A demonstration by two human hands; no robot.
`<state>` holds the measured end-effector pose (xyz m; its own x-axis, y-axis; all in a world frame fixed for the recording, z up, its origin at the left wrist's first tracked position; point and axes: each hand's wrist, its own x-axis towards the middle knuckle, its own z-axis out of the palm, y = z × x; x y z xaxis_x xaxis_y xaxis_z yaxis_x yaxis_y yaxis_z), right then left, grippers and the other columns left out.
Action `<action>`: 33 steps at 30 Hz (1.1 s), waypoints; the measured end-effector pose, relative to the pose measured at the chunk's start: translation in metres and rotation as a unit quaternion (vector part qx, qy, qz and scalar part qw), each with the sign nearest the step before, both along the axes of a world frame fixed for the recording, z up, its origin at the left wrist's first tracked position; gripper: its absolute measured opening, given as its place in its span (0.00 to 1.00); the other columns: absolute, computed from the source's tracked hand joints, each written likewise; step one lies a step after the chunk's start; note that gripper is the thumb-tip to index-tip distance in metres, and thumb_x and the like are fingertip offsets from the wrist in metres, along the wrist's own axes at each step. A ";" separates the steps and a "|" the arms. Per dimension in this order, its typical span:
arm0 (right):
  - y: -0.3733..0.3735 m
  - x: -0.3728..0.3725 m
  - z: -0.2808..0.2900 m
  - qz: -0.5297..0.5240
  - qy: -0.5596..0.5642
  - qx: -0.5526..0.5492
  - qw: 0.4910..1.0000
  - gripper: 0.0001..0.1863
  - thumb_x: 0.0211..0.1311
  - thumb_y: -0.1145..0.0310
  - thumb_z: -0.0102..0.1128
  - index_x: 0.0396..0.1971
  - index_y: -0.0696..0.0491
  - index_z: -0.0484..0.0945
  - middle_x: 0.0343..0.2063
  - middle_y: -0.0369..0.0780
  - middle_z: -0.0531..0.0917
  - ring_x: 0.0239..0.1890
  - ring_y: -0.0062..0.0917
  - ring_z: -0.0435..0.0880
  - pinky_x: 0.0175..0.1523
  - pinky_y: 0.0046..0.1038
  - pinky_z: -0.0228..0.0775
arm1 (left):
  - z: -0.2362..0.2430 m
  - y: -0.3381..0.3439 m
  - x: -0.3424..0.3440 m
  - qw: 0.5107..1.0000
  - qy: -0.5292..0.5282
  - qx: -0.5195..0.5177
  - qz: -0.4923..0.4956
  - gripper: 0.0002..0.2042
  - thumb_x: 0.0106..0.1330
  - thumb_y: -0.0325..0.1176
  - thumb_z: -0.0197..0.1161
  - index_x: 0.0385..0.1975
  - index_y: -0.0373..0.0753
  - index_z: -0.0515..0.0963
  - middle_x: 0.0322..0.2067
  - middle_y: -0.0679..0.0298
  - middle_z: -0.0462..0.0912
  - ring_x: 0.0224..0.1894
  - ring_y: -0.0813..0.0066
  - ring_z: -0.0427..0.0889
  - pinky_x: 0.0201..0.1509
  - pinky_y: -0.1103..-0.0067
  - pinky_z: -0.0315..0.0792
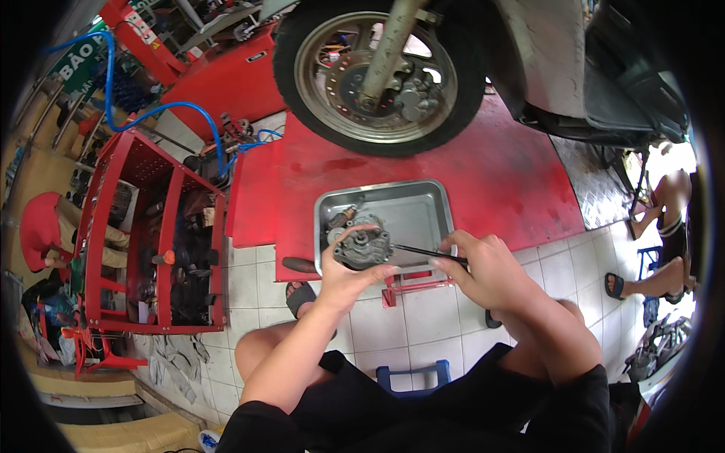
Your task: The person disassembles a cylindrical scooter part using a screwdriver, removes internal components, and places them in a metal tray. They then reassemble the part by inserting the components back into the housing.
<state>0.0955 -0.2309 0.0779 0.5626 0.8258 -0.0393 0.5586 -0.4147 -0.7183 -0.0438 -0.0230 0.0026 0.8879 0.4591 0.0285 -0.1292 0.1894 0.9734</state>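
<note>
Centrally, just left of the frame's middle: one metal casting [364, 246], grey, round, lumpy, above the near left part of a steel tray [415, 219]. Handling, as judged: rigid, compact, fairly heavy for its bulk, perhaps oily and slippery; best taken round the outer rim, clear of the central boss.

Left hand [341, 282]: fingers curved round the casting, gripping it, one across the upper side, thumb along the lower; forearm rising from lower left. Right hand [489, 270]: thumb and fingers pinched on the dark handle of a slim tool [427, 252], remaining fingers curled; wrist bent, forearm from lower right. Tool points left, tip at the casting's right edge; contact cannot be told.

Also in tray, left side: one smaller part [343, 217]. Beyond: red platform [513, 189]; motorbike wheel [285, 90], top centre; red cart [109, 181], left; blue hose [110, 83], upper left; blue stool [443, 371], lower centre.
</note>
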 end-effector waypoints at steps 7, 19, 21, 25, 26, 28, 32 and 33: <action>-0.007 0.009 -0.013 0.007 -0.066 0.048 0.997 0.07 0.62 0.71 0.61 0.32 0.60 0.80 0.25 0.50 0.83 0.30 0.50 0.82 0.36 0.44 0.72 | 0.005 -0.002 0.004 0.999 -0.007 -0.030 -0.009 0.32 0.46 0.26 0.82 0.54 0.34 0.73 0.42 0.66 0.82 0.45 0.78 0.81 0.53 0.80 0.75; -0.001 0.017 -0.022 -0.002 -0.029 0.047 0.998 0.10 0.61 0.70 0.63 0.26 0.62 0.82 0.22 0.51 0.82 0.27 0.47 0.82 0.35 0.40 0.73 | 0.000 -0.002 0.006 1.000 0.001 -0.016 -0.012 0.32 0.47 0.27 0.82 0.53 0.33 0.73 0.42 0.64 0.83 0.43 0.78 0.82 0.52 0.79 0.76; -0.001 0.018 -0.025 -0.003 -0.015 0.047 0.999 0.10 0.61 0.70 0.63 0.27 0.62 0.82 0.23 0.51 0.83 0.27 0.46 0.83 0.35 0.39 0.73 | 0.000 -0.003 0.007 1.000 0.000 -0.012 -0.010 0.32 0.47 0.26 0.81 0.53 0.33 0.73 0.41 0.64 0.83 0.43 0.78 0.82 0.51 0.79 0.76; -0.003 0.024 -0.033 0.000 0.025 0.049 0.999 0.08 0.60 0.70 0.64 0.29 0.60 0.83 0.23 0.48 0.84 0.27 0.43 0.84 0.36 0.37 0.74 | 0.002 -0.009 0.014 0.998 0.054 -0.018 0.005 0.30 0.47 0.25 0.81 0.51 0.34 0.74 0.39 0.65 0.83 0.42 0.78 0.82 0.49 0.79 0.77; -0.004 0.027 -0.037 -0.004 0.023 0.039 0.999 0.08 0.60 0.69 0.64 0.29 0.60 0.83 0.23 0.48 0.84 0.28 0.42 0.84 0.36 0.37 0.74 | -0.001 -0.011 0.019 0.997 0.074 -0.009 0.010 0.29 0.47 0.25 0.81 0.50 0.34 0.75 0.39 0.65 0.83 0.41 0.78 0.82 0.49 0.79 0.77; -0.005 0.033 -0.052 -0.011 0.021 0.018 1.000 0.08 0.59 0.68 0.65 0.29 0.59 0.83 0.23 0.46 0.85 0.28 0.41 0.85 0.37 0.37 0.75 | -0.013 -0.012 0.029 0.993 0.114 0.024 0.017 0.26 0.46 0.27 0.82 0.46 0.33 0.77 0.39 0.64 0.84 0.41 0.77 0.83 0.49 0.79 0.77; -0.011 0.047 -0.079 -0.030 -0.005 -0.053 0.998 0.11 0.58 0.64 0.66 0.28 0.57 0.84 0.23 0.45 0.85 0.30 0.41 0.85 0.39 0.39 0.76 | -0.039 -0.013 0.051 0.987 0.153 0.057 -0.015 0.25 0.47 0.29 0.82 0.43 0.31 0.77 0.38 0.61 0.85 0.40 0.75 0.84 0.48 0.77 0.77; -0.012 0.050 -0.085 -0.032 -0.004 -0.062 0.998 0.11 0.58 0.63 0.67 0.28 0.57 0.84 0.23 0.45 0.85 0.31 0.41 0.85 0.40 0.39 0.76 | -0.047 -0.014 0.055 0.984 0.165 0.057 -0.018 0.25 0.47 0.29 0.82 0.44 0.31 0.77 0.40 0.62 0.85 0.42 0.74 0.83 0.49 0.77 0.77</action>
<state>0.1460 -0.2424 -0.0074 0.6155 0.7768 -0.1336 0.5333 -0.5352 -0.6552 0.0116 -0.0367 -0.0440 0.8727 0.4380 -0.2158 0.2032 0.0760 0.9762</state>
